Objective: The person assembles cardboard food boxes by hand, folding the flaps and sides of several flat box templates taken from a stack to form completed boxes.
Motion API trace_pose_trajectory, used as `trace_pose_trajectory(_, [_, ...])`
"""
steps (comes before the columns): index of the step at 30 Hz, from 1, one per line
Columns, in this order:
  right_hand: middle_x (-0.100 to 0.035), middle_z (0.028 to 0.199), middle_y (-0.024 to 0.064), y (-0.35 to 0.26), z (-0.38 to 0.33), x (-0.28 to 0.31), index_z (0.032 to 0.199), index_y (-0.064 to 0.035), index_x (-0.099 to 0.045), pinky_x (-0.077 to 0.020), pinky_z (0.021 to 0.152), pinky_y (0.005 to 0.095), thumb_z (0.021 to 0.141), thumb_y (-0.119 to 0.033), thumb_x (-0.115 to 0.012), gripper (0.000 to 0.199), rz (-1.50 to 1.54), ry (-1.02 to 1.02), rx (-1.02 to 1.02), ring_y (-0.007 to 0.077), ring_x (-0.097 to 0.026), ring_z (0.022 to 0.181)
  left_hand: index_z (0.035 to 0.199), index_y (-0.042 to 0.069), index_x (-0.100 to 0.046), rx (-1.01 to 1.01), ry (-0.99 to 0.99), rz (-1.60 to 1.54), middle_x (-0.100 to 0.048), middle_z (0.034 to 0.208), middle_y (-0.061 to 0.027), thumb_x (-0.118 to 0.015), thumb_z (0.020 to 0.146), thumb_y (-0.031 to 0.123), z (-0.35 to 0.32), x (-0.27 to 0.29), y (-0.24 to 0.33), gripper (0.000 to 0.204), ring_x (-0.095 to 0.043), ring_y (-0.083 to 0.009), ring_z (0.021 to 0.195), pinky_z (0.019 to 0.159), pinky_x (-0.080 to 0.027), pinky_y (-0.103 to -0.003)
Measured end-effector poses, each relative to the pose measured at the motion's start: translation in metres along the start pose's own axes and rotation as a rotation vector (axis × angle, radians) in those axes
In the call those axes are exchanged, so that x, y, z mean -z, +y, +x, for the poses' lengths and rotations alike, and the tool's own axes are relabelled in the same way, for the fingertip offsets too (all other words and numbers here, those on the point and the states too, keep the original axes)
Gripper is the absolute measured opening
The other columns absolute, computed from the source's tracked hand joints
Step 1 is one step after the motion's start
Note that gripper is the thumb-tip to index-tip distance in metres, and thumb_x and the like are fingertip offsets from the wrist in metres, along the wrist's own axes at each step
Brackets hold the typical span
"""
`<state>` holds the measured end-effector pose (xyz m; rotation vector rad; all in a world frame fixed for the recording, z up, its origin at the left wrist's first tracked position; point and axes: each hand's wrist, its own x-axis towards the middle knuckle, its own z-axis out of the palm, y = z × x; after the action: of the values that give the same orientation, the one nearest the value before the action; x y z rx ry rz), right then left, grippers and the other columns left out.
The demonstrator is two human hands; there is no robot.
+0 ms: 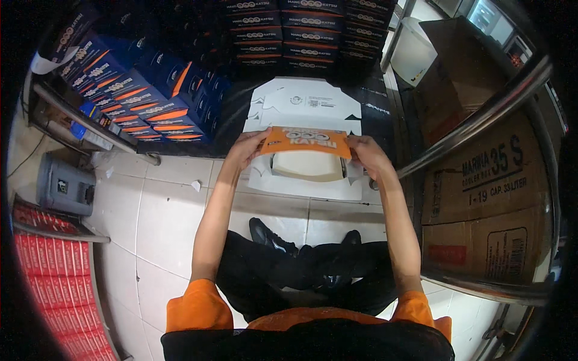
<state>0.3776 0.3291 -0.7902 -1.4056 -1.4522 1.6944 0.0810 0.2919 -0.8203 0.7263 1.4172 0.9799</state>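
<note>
Between my two hands an orange printed carton panel (310,144) is held tilted, its ends gripped at left and right. My left hand (247,148) has its fingers closed on the left end. At the right end, my right hand (368,154) is closed in the same way. Below the panel shows a pale, cream-coloured area (310,165) with a dark curved outline; I cannot tell whether it belongs to the same carton. White flat cardboard blanks (301,102) with cut edges lie underneath, reaching past the near edge of the black-covered surface.
Dark blue and orange folded boxes (144,102) are piled at the left, with more stacks (259,36) at the back. Brown cartons (487,186) and a metal rail (481,114) stand at the right. Red packs (57,277) fill a shelf at lower left beside a grey container (65,183).
</note>
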Motion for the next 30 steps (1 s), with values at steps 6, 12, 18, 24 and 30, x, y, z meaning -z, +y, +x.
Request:
trace_pose_trajectory(6, [-0.066, 0.085, 0.0114, 0.043, 0.011, 0.006, 0.11, 0.0066, -0.056, -0.0483, 0.064, 0.0264, 0.079, -0.008, -0.063, 0.035, -0.155, 0.248, 0.253, 0.017, -0.062, 0.073, 0.107, 0.001, -0.059, -0.056, -0.044, -0.059, -0.064, 0.091, -0.0038, -0.064, 0.083, 0.026, 0.017, -0.004, -0.02, 0.035, -0.058, -0.0105, 0.08, 0.069, -0.048, -0.022])
trace_pose_trajectory(12, [-0.046, 0.123, 0.0227, 0.01, -0.005, 0.001, 0.127, -0.0072, -0.044, -0.0462, 0.085, 0.0342, 0.08, -0.011, -0.064, 0.051, -0.801, 0.16, 0.647, 0.0288, -0.05, 0.11, 0.12, 0.009, -0.052, -0.506, 0.039, 0.321, -0.051, 0.119, -0.0068, -0.062, 0.082, 0.022, 0.016, -0.008, -0.02, 0.041, -0.053, -0.0165, 0.099, 0.085, -0.042, -0.029])
trace_pose_trajectory(18, [-0.014, 0.144, 0.0204, 0.001, -0.017, -0.001, 0.138, -0.011, -0.028, -0.0256, 0.106, 0.0437, 0.078, -0.038, -0.063, 0.074, -1.231, -0.187, 0.59, 0.036, -0.014, 0.134, 0.135, 0.008, -0.031, -0.946, -0.387, 1.187, -0.019, 0.143, -0.017, -0.064, 0.079, 0.03, -0.025, -0.031, 0.001, 0.069, -0.014, -0.0371, 0.133, 0.108, -0.019, -0.045])
trace_pose_trajectory(24, [-0.015, 0.146, 0.0155, 0.034, -0.006, -0.005, 0.137, -0.0138, -0.03, -0.0233, 0.108, 0.0431, 0.08, -0.034, -0.062, 0.068, -1.368, -0.137, 0.861, 0.0317, -0.012, 0.135, 0.136, 0.003, -0.025, -1.155, -0.217, 1.678, -0.019, 0.142, -0.0186, -0.063, 0.077, 0.025, -0.035, -0.029, -0.003, 0.073, -0.015, -0.0349, 0.134, 0.103, -0.034, -0.041])
trace_pose_trajectory(30, [-0.025, 0.143, 0.009, 0.041, -0.003, 0.003, 0.13, -0.0173, -0.042, -0.0311, 0.104, 0.0438, 0.085, -0.026, -0.055, 0.048, -1.042, -0.143, 0.941, 0.0272, -0.022, 0.133, 0.126, 0.005, -0.043, -1.201, -0.275, 1.816, -0.045, 0.128, -0.0125, -0.056, 0.082, 0.018, -0.028, -0.039, -0.003, 0.048, -0.031, -0.0292, 0.128, 0.094, -0.044, -0.037])
